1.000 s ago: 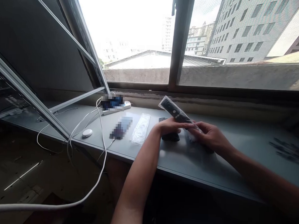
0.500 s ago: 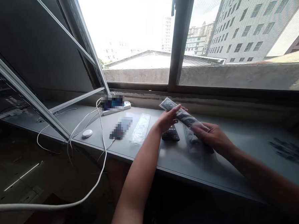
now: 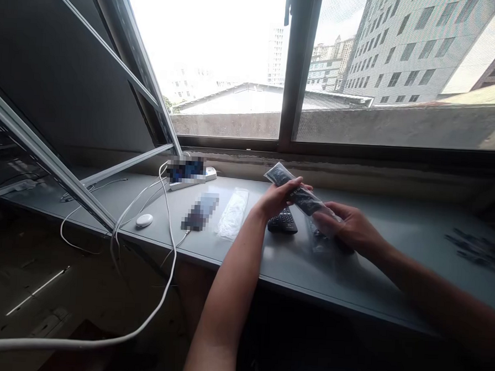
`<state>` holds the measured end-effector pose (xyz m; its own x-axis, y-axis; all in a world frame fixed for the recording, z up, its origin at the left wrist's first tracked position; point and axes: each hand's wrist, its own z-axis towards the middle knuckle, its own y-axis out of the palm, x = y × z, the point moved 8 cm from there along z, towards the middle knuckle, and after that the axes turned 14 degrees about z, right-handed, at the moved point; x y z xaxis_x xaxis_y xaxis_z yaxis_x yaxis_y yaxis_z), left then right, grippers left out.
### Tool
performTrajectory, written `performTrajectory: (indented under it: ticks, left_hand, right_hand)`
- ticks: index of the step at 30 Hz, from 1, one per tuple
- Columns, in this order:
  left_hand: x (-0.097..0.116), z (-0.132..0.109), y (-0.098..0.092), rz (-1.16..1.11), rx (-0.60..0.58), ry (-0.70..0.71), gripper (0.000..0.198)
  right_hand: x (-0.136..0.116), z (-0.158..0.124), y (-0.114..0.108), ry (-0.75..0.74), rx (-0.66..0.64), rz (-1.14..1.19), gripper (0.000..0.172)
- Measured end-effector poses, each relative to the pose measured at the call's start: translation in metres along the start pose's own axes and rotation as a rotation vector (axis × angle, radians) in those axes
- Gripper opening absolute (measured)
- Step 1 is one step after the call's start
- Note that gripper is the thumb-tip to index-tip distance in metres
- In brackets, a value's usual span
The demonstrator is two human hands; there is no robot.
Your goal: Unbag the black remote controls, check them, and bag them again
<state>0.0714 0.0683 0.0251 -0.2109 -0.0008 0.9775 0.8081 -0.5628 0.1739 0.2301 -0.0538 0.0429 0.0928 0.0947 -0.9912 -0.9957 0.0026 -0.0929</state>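
Note:
My left hand (image 3: 280, 196) is closed around a dark remote control (image 3: 307, 201) in a clear plastic bag, held at a slant above the table. The bag's upper left end sticks out past the thumb. At the lower right end, my right hand (image 3: 353, 225) is closed on the clear plastic bag (image 3: 331, 220), its thumb and fingers pinching the film. Under my left wrist lies a black remote control (image 3: 284, 220) with rows of buttons, partly covered. Another plastic-wrapped item (image 3: 320, 239) rests below my right hand, mostly hidden.
A flattened clear plastic bag (image 3: 233, 213) lies left of my forearm. Further left are a blurred-out phone-like item (image 3: 200, 212) on a cable, a white round puck (image 3: 144, 221) and a white power strip (image 3: 210, 174). A white cable (image 3: 165, 292) hangs across the front edge. Dark gloves (image 3: 478, 250) lie right.
My right fingers have shifted slightly on the bag's lower end, and more loose film shows there. My left hand keeps its hold with barely any movement.

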Motion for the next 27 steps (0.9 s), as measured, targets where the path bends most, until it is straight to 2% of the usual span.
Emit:
performTrajectory:
  ticks: [6,8,12,18,21,24,27]
  left_hand:
    - [0.000,-0.012,0.019,0.073,-0.202,-0.029,0.051]
    - [0.000,-0.014,0.021,0.083,-0.225,-0.034,0.051]
    - [-0.001,-0.009,0.014,0.066,-0.140,-0.019,0.047]
    - [-0.001,0.004,-0.012,-0.087,0.134,-0.006,0.032]
    - [-0.001,0.006,-0.024,-0.161,0.239,-0.019,0.031]
    - [0.000,0.007,-0.030,-0.193,0.270,-0.020,0.031]
    - [0.001,0.007,-0.028,-0.179,0.234,-0.011,0.030]
  right_hand:
    - [0.007,0.002,-0.001,-0.012,-0.038,-0.028,0.066]
    - [0.008,0.003,-0.002,-0.013,-0.036,-0.037,0.064]
    - [0.008,0.005,-0.004,-0.029,-0.040,-0.016,0.065]
    - [0.010,0.009,-0.016,-0.032,0.058,0.096,0.060]
    - [0.013,0.013,-0.020,-0.067,0.087,0.175,0.055]
    - [0.016,0.017,-0.027,-0.116,0.146,0.266,0.050]
    - [0.017,0.022,-0.031,-0.143,0.198,0.341,0.040]
